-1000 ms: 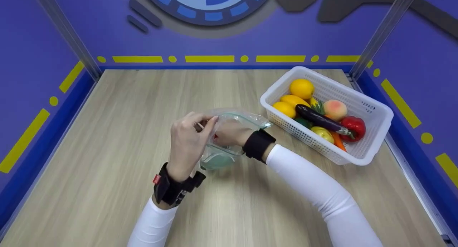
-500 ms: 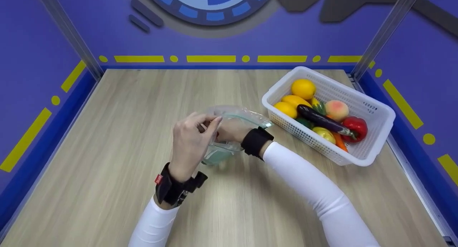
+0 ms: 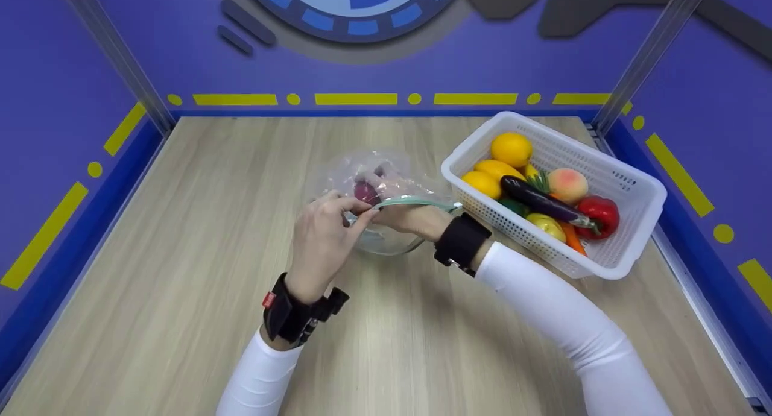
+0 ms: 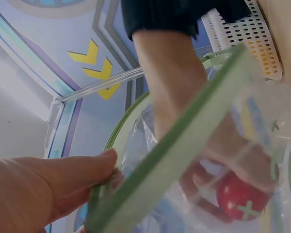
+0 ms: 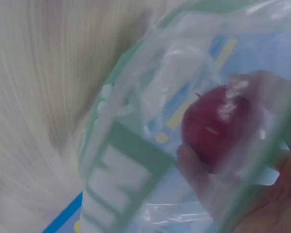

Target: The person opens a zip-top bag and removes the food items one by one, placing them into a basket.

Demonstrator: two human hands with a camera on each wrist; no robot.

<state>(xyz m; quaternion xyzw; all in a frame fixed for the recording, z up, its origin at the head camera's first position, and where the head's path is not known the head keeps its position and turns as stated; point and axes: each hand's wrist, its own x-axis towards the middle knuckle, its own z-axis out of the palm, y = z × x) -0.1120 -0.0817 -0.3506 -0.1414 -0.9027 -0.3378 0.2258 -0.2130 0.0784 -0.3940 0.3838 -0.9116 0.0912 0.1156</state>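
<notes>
The wooden table (image 3: 181,271) carries everything here, walled in by purple panels with yellow dashes. At its right stands a white perforated basket (image 3: 627,190) still loaded with produce: oranges or lemons, a dark eggplant (image 3: 538,201), a peach (image 3: 566,185), a red bell pepper (image 3: 598,214), a carrot and something green beneath them.

Near the middle, just left of the basket, a clear zip-lock bag (image 3: 374,169) with a green seal strip is held open, mouth toward the person. The left hand (image 3: 322,241) pinches the near lip of the bag between thumb and fingertips, keeping the opening spread. The right hand (image 3: 407,218) reaches in through the mouth; the right wrist view shows its fingers (image 5: 203,179) curled round a small red apple-like fruit (image 5: 218,124) inside the plastic. The left wrist view shows the same fruit (image 4: 242,199) low in the bag, under the right hand's fingers.

By the look of it, the step in hand is putting one fruit into the bag, and that step is nearly done: the fruit is inside but not yet let go. The next move would call for the right hand to loosen its fingers and draw back out without dragging the film, while the left keeps the lip pinched so the mouth does not collapse
</notes>
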